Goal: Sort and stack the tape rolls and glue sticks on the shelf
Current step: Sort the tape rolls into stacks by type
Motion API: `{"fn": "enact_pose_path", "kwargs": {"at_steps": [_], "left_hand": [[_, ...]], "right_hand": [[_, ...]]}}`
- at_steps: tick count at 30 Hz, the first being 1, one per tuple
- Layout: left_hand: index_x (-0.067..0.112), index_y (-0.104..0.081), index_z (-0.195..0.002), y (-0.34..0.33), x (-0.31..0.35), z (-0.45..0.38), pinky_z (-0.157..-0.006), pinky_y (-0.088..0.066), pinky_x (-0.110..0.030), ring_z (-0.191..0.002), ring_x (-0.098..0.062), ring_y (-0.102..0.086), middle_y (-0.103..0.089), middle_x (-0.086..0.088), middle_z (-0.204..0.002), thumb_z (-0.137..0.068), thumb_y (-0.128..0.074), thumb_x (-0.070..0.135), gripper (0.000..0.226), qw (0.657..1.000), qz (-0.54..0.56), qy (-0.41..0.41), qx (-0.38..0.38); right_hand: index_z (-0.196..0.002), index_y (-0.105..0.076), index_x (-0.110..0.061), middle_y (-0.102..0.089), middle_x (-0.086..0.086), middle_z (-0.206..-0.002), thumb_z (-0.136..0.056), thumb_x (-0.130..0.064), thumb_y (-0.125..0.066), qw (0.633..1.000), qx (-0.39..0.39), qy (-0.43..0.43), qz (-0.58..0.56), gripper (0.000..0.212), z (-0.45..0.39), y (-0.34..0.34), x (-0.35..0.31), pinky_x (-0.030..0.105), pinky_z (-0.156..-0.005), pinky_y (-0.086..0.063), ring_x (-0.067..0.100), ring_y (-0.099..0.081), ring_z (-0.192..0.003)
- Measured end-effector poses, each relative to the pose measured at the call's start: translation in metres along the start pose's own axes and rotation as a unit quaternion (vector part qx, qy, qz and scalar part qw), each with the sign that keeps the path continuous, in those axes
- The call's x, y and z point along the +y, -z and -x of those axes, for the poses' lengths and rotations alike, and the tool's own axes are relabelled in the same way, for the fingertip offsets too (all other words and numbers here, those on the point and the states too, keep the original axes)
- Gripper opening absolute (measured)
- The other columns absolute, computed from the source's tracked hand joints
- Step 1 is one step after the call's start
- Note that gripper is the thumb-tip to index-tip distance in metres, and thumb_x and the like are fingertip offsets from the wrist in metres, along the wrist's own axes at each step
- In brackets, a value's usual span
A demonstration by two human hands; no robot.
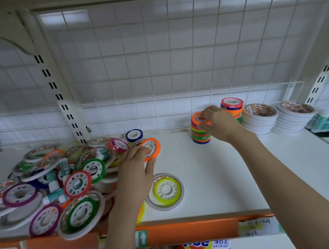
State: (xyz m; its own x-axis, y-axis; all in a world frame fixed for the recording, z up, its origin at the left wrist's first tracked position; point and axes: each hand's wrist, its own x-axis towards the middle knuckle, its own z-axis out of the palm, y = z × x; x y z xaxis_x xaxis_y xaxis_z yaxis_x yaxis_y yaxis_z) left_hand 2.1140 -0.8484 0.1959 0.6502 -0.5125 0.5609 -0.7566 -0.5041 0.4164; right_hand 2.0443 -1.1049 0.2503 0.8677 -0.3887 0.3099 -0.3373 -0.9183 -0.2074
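Note:
My left hand [136, 171] grips an orange tape roll [151, 148], tilted up at the right edge of a jumbled pile of coloured tape rolls [54, 185] and teal glue sticks [65, 167]. My right hand [220, 124] holds another orange tape roll [197, 118] on top of a short stack of coloured rolls [200, 135]. A second coloured stack [232, 105] stands behind it. A yellow roll [166, 190] lies flat on a larger white roll near the shelf front.
Two stacks of wide white tape rolls [259, 119] [293, 117] stand at the back right, with teal glue sticks [323, 123] laid beside them. The white shelf [210, 179] has an orange front edge [184, 231]. A wire grid [157, 67] backs it.

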Motion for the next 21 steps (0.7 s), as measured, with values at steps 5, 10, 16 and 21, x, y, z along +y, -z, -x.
{"fn": "enact_pose_path", "kwargs": {"at_steps": [5, 10, 16, 21], "left_hand": [[0.008, -0.066, -0.095, -0.012, 0.022, -0.029, -0.081, -0.050, -0.043, -0.091, -0.033, -0.060, -0.064, -0.009, -0.100, -0.082, -0.056, 0.024, 0.023, 0.999, 0.002, -0.035, -0.025], [0.007, -0.064, -0.105, -0.026, 0.061, -0.069, -0.086, -0.039, -0.040, -0.105, -0.033, -0.052, -0.061, -0.010, -0.111, -0.087, -0.059, 0.017, 0.022, 0.995, -0.022, -0.090, -0.046], [0.016, -0.054, -0.124, -0.053, 0.099, -0.114, -0.093, -0.028, -0.032, -0.121, -0.022, -0.039, -0.051, -0.001, -0.127, -0.094, -0.050, 0.022, 0.031, 0.979, -0.093, -0.130, -0.126], [0.017, -0.053, -0.127, -0.071, 0.110, -0.129, -0.094, -0.030, -0.036, -0.120, -0.024, -0.040, -0.051, -0.003, -0.127, -0.094, -0.047, 0.021, 0.033, 0.958, -0.170, -0.145, -0.179]], "right_hand": [[-0.121, -0.055, -0.001, -0.053, 0.013, -0.125, -0.089, -0.016, -0.057, 0.993, 0.101, -0.007, -0.053, 0.035, 0.038, -0.007, 0.008, 0.034, -0.091, -0.041, 0.028, -0.048, -0.116], [-0.123, -0.054, -0.002, -0.054, 0.014, -0.124, -0.087, -0.017, -0.060, 0.993, 0.073, -0.070, -0.054, 0.040, 0.079, -0.021, 0.024, 0.037, -0.091, -0.045, 0.033, -0.049, -0.114], [-0.116, -0.056, -0.004, -0.053, 0.010, -0.121, -0.093, -0.025, -0.047, 0.990, -0.004, -0.130, -0.045, 0.033, 0.112, -0.044, 0.037, 0.034, -0.095, -0.042, 0.028, -0.046, -0.118], [-0.107, -0.058, -0.005, -0.057, 0.010, -0.114, -0.096, -0.029, -0.039, 0.988, -0.002, -0.146, -0.046, 0.033, 0.115, -0.052, 0.038, 0.033, -0.092, -0.043, 0.028, -0.050, -0.111]]}}
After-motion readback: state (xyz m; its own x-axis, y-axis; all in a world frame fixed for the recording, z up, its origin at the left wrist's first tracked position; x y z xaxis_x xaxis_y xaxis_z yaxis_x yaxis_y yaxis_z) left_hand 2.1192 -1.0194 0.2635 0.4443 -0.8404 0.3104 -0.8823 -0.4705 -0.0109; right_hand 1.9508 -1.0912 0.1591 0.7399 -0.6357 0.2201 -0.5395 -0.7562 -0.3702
